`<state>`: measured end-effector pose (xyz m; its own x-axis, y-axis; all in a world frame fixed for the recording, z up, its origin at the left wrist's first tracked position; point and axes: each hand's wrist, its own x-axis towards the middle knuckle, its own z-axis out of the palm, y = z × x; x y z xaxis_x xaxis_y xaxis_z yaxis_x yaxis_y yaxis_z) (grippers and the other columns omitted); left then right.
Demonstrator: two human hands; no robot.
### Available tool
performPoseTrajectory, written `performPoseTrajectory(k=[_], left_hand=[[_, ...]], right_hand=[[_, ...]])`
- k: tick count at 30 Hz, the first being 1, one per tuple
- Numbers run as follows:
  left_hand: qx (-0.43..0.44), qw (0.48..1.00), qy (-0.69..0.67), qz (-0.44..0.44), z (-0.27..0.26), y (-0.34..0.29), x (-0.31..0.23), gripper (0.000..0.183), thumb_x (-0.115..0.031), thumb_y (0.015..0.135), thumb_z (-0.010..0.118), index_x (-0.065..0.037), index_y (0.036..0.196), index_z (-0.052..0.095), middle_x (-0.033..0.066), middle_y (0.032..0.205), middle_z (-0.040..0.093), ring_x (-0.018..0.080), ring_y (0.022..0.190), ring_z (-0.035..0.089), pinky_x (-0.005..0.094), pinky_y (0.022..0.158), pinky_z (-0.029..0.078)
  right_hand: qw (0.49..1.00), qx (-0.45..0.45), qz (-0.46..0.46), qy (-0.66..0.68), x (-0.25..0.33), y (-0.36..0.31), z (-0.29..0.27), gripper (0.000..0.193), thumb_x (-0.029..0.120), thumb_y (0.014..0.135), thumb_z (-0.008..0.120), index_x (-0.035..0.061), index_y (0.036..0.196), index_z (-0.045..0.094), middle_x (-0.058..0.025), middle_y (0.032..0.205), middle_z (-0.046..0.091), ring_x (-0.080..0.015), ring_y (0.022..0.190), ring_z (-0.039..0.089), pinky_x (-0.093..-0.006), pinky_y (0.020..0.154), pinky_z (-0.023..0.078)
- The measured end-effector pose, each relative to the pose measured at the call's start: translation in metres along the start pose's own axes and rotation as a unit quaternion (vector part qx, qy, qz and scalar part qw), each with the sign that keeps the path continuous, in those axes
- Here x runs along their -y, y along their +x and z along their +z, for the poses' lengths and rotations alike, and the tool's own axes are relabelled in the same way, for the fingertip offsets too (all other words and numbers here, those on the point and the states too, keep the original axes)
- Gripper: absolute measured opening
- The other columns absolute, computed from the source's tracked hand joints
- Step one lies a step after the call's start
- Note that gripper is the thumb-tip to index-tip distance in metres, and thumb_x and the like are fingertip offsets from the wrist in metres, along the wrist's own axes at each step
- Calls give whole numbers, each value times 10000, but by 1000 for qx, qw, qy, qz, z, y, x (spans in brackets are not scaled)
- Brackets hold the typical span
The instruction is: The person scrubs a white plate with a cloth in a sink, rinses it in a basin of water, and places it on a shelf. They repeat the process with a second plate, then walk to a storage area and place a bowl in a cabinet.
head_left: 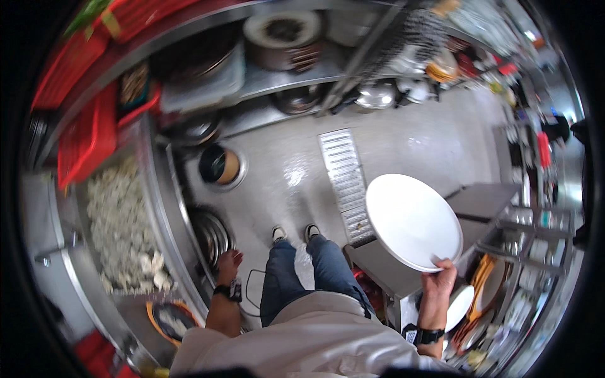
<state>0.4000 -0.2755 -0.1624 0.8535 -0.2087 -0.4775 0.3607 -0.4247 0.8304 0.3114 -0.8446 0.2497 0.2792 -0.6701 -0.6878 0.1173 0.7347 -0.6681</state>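
White plate point(413, 222), large and roundish, is held R of centre in the frame, partly over the floor point(277, 189) and just beside the steel counter point(386, 266). Its near rim is gripped by the R hand point(439, 275), w/ fingers closed on the edge. In the L hand point(230, 261), lower L of centre, nothing is seen to be held; its fingers are half curled near the round metal pans point(217, 239), but whether these are touched cannot be judged. As the plate is supported at one edge only, it could probably tip or slip, esp. if the rim is wet or greasy; it might then be dropped near the drain grate point(340, 170) & broken. Also, if it is swung too low, its rim could be chipped against the counter, or the orange dishes point(481, 283) at lower R could be knocked.
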Motion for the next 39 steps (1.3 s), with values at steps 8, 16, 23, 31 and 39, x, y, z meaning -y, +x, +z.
performPoseTrajectory(k=[8, 16, 23, 31, 39], left_hand=[[-68, 951, -119, -278, 16, 83, -224, 388, -440, 905, 563, -69, 868, 670, 33, 824, 635, 127, 742, 572, 267, 520, 384], [374, 887, -191, -192, 280, 103, -498, 581, -468, 944, 474, -105, 1387, 374, 105, 1349, 483, 305, 1224, 461, 499, 957, 406], [471, 792, -293, -254, 419, 71, -590, 493, -185, 897, 513, -25, 1349, 398, 179, 1316, 501, 354, 1204, 492, 502, 1010, 405], [553, 759, -184, -290, 468, 63, -617, 660, 28, 679, 528, -21, 1330, 433, 160, 1298, 515, 356, 1205, 482, 519, 1044, 367], [610, 737, -72, -282, 510, 66, -649, 638, 36, 655, 524, -12, 1289, 468, 140, 1251, 547, 337, 1184, 501, 496, 1023, 396]], right_hand=[[992, -123, -20, -13, 46, 45, -5, 333, -14, 622, 485, 53, 948, 510, -57, 719, 491, -207, 450, 480, -286, 312, 375], [996, -65, -50, 40, 99, 97, -2, 387, -65, 600, 487, 12, 977, 517, -58, 729, 504, -180, 480, 481, -283, 353, 383], [992, 1, -47, 114, 127, 107, -32, 477, -24, 613, 487, 18, 1087, 515, -69, 852, 549, -182, 713, 539, -319, 498, 422], [986, -48, -95, 125, 144, 80, -83, 495, 22, 640, 499, 13, 1134, 524, -88, 890, 598, -199, 738, 605, -330, 548, 507], [976, -149, -39, 151, 123, 44, -105, 309, 167, 841, 538, -13, 1091, 563, -126, 860, 658, -199, 655, 660, -284, 573, 548]])
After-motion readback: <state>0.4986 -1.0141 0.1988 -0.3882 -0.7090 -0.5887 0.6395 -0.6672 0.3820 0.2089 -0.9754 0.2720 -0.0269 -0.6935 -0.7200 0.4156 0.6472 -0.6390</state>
